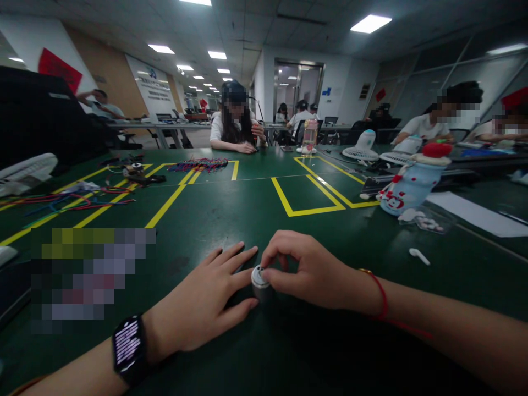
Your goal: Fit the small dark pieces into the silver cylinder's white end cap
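Spanning the view, a green table (214, 212) has a person (233, 124) seated at its far side. A blue bottle (414, 181) stands to the right. The left hand (210, 291) lies spread, its index fingertip against the can; the right hand (309, 269) pinches at the can's top, what is between the fingertips too small to tell. The can (260, 279) stands upright between the hands. An earbud (419, 256) lies farther right.

A smooth, semi-glossy green surface (198, 212) is shown; a metallic finish is seen on the small cylinder (260, 281).
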{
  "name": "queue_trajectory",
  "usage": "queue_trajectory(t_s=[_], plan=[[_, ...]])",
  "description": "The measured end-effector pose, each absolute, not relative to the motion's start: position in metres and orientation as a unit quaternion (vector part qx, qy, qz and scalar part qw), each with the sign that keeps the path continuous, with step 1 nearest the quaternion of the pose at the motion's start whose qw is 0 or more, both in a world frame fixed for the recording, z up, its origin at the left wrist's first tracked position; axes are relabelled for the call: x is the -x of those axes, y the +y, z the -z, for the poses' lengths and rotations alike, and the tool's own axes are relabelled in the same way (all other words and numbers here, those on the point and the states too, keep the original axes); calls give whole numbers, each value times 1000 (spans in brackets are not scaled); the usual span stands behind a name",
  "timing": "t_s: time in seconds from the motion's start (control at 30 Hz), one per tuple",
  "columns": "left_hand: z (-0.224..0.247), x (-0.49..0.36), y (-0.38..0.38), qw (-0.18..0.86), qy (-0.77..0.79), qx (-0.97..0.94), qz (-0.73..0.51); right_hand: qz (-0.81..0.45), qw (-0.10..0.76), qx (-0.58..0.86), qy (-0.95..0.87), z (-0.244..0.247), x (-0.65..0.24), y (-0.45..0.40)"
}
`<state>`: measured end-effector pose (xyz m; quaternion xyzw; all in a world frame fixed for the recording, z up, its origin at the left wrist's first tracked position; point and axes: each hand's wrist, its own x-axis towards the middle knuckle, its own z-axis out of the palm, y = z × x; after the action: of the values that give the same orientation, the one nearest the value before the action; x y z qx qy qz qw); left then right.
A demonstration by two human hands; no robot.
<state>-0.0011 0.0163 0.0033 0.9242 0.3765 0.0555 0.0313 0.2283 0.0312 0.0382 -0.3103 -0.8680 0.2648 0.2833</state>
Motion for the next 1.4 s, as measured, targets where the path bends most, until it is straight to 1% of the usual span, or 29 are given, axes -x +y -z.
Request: queue_trajectory(t_s=[0.1, 0.2, 0.27, 0.37, 0.43, 0.6, 0.83, 1.03, 1.1, 1.17, 1.23, 1.33, 1.4], plan=[[-2, 2, 16, 34, 378, -924, -54, -266, 268, 308, -873, -40, -228, 29], [-3, 2, 16, 37, 382, -922, -41, -284, 281, 300, -866, -40, -232, 33], [-4, 2, 15, 36, 385, -922, -34, -326, 307, 326, -832, -37, -239, 44], [-6, 2, 14, 36, 386, -921, -34, -381, 371, 409, -742, -25, -258, 74], [-6, 2, 15, 38, 386, -921, -32, -358, 426, 478, -679, -14, -274, 98], [-5, 3, 17, 43, 389, -920, -26, -328, 459, 538, -627, 9, -303, 138], [-5, 4, 16, 47, 388, -920, -39, -299, 405, 524, -687, 9, -297, 130], [-6, 3, 15, 48, 386, -921, -39, -269, 304, 477, -779, 2, -282, 108], [-7, 2, 15, 49, 385, -921, -45, -284, 280, 457, -795, -2, -272, 97], [-6, 2, 15, 51, 385, -921, -46, -327, 273, 424, -799, -9, -261, 83], [-6, 2, 16, 51, 385, -921, -45, -363, 297, 371, -801, -18, -250, 67], [-4, 1, 17, 50, 382, -921, -54, -340, 312, 278, -842, -28, -236, 45], [-3, 1, 17, 46, 381, -922, -58, -314, 321, 256, -856, -32, -230, 35]])
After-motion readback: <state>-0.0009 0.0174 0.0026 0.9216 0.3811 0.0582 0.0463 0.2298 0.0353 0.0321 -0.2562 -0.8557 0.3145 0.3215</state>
